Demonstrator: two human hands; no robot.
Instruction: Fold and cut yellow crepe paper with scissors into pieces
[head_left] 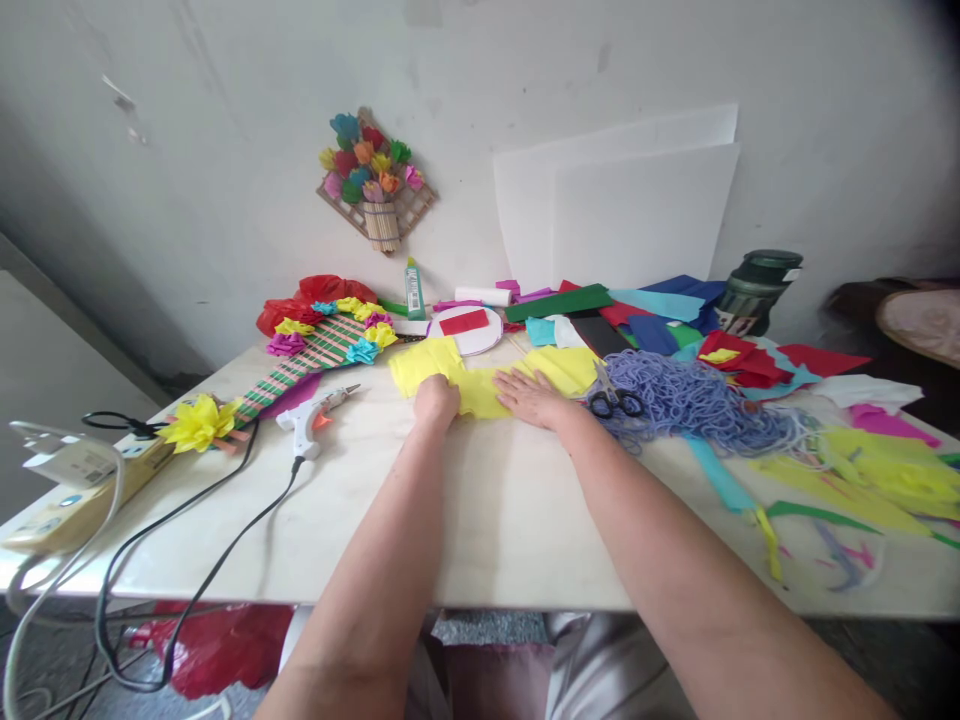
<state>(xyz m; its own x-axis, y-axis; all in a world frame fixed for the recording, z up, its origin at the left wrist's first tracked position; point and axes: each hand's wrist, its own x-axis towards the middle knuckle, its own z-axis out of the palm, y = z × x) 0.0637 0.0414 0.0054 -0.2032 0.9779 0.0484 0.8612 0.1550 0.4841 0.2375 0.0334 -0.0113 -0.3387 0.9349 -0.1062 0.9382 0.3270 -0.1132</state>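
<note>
My pale tabletop [495, 520] carries yellow crepe paper [480, 375] at centre, glue gun [311, 415] left, scissors [615, 402] and purple yarn [690, 400] right.

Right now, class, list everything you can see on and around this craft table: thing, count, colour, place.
yellow crepe paper: one, yellow, table centre, under both hands
glue gun: one, white, left of hands
scissors: one, black handles, right of hands
yarn pile: one, lilac, right
flower-trimmed stick piece: one, green-striped, left
glue bottle: one, green, by wall
power strip: one, cream, far left
jar: one, dark green, right rear
left hand: fisted on paper
right hand: flat on paper
</note>
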